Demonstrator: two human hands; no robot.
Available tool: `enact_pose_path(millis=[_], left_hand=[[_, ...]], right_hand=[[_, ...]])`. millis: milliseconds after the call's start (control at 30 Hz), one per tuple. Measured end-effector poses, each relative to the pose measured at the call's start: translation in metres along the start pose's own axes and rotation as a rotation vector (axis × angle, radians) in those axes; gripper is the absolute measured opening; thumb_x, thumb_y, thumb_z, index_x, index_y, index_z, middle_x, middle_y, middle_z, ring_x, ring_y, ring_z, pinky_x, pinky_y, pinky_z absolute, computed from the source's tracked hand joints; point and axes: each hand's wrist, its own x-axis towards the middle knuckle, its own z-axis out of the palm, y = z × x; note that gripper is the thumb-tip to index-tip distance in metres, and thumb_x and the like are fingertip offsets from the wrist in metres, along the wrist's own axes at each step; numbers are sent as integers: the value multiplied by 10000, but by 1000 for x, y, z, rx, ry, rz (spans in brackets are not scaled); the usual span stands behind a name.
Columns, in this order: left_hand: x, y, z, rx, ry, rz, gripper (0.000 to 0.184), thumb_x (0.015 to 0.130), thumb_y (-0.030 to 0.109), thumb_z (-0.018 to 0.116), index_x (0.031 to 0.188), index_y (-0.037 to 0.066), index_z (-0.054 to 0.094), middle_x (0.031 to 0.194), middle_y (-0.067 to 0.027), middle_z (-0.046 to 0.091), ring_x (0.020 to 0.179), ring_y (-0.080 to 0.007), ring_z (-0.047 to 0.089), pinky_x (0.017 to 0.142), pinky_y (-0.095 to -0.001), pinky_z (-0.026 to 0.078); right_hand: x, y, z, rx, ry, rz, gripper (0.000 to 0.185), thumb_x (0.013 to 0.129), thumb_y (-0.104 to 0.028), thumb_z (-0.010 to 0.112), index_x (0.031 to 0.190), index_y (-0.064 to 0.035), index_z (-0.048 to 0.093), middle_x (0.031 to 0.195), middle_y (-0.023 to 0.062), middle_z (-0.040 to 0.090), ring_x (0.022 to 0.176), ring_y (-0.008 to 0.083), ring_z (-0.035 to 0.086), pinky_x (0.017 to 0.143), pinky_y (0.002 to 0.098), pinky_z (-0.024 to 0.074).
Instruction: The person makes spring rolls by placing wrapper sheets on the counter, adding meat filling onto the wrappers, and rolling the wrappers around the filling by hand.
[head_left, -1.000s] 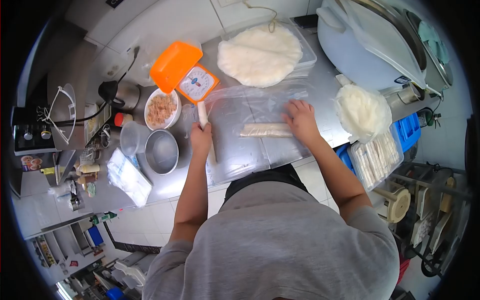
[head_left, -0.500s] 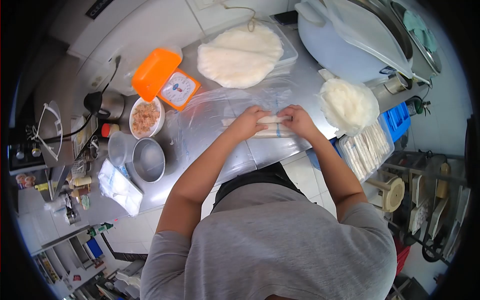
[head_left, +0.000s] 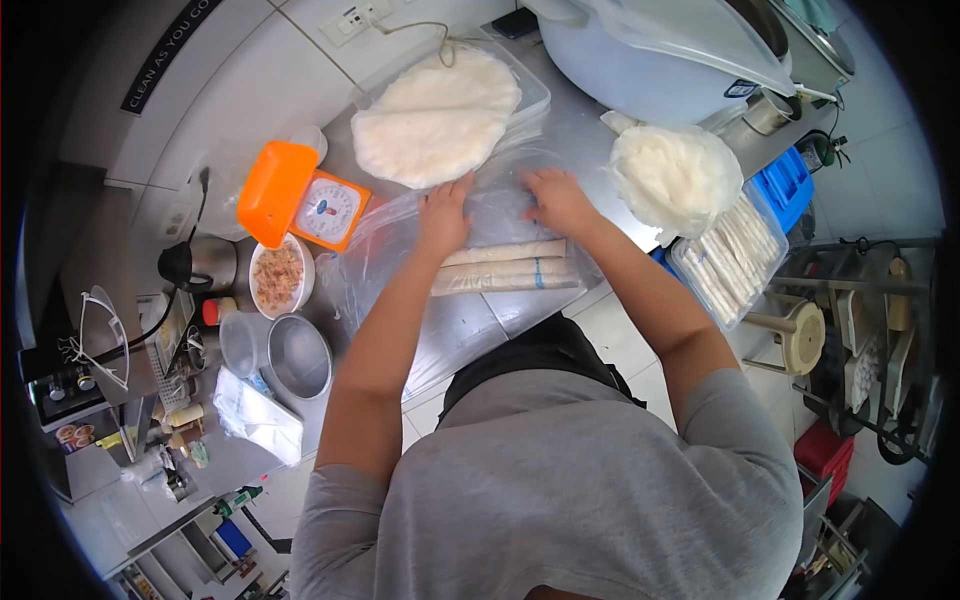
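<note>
The clear, crinkled plastic film (head_left: 495,207) could be creased, or the two long, pale cylindrical rolls (head_left: 505,276) skewed, if uneven tension were applied by the left hand (head_left: 445,216) and right hand (head_left: 562,206). The fingers of both are spread over the film, beyond the rolls, which lie side by side on the grey steel table (head_left: 583,112). Half a second earlier, the rolls were partly covered by both hands; now they are left untouched.
</note>
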Motion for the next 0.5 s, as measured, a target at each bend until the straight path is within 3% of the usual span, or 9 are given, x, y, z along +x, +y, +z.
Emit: enact_pose_path(millis=[100,200,300,400,433,500], left_hand=[[7,-21,-30,-32,-261,128,249,766,101,706,1010,74,663,1074,-106,632,1059,-317,568,912,-409,454],[-24,-22,-61,-236,-109,228,156,768,116,723,871,51,625,1038,-118,650,1071,-321,578,928,-395,464],[-89,-36,-32,-288,-60,361,187,785,153,703,927,52,635,1169,-123,615,1193,-314,521,989,-399,439],[-120,-30,-29,-255,-108,496,226,764,160,740,911,33,624,1213,-151,595,1194,-316,529,1027,-394,425],[-123,-32,-24,-267,-79,463,229,777,155,717,952,37,629,1215,-148,594,1193,-319,528,1027,-401,425],[-129,-35,-11,-292,-27,394,256,802,145,673,1033,43,639,1219,-141,592,1191,-325,525,1027,-414,426]], right_hand=[[11,-14,-30,-61,-271,-43,252,701,-136,703,946,-93,657,1094,99,617,1084,320,533,915,449,401],[-23,-26,-32,21,61,-351,252,666,-108,697,901,-66,615,1111,111,613,1095,325,525,925,451,399],[-81,-53,-22,18,-103,-334,284,666,-114,713,915,-53,590,1182,143,590,1150,328,510,976,470,387],[-121,-76,-6,-106,-41,-281,347,683,-108,700,995,-38,563,1263,168,546,1214,339,481,1042,483,355],[-129,-78,-3,-101,-64,-235,456,699,-87,678,1128,-36,535,1322,173,506,1257,347,457,1090,484,319],[-134,-78,9,-132,9,-210,495,705,-65,655,1182,-32,526,1320,172,506,1249,346,461,1082,483,324]])
